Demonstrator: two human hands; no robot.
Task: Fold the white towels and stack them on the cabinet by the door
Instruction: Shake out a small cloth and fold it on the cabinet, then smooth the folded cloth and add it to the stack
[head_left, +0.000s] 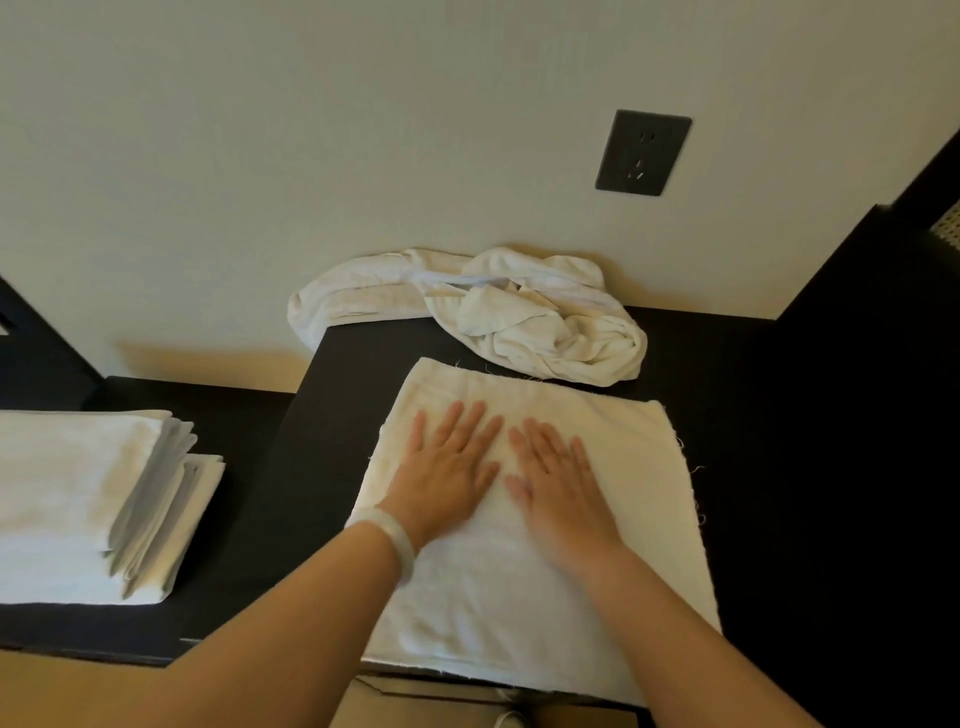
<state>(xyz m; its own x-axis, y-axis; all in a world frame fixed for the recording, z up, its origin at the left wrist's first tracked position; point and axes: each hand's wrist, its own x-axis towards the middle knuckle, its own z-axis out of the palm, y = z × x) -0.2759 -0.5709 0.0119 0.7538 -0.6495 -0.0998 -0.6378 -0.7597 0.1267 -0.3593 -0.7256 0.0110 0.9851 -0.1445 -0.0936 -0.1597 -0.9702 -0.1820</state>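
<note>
- Head view: two hands lie side by side, palms down, on one white towel (618, 467) spread flat on a dark cabinet top (343, 374).
- The left hand (447, 467) has straight, slightly spread fingers and presses the cloth without gripping anything; a pale bracelet (392, 535) sits on its wrist.
- The right hand (556, 483), just beside the left and not touching it, is likewise flat with its fingers extended and holds nothing; it is a little blurred.
- The flat towel reaches past both hands on every side, and its near edge hangs at the front of the cabinet top.
- Beyond the fingertips, one heap of crumpled towels (545, 322) rests on the same top against the wall (260, 156). It looks like more than one towel, though the exact count cannot be told.
- Well off to the left of the left hand, a lower dark surface (244, 426) bears one stack of folded towels (62, 493). Several layered edges show, but the number is unclear.
- On the wall above and right of the right hand is one dark socket plate (643, 152).
</note>
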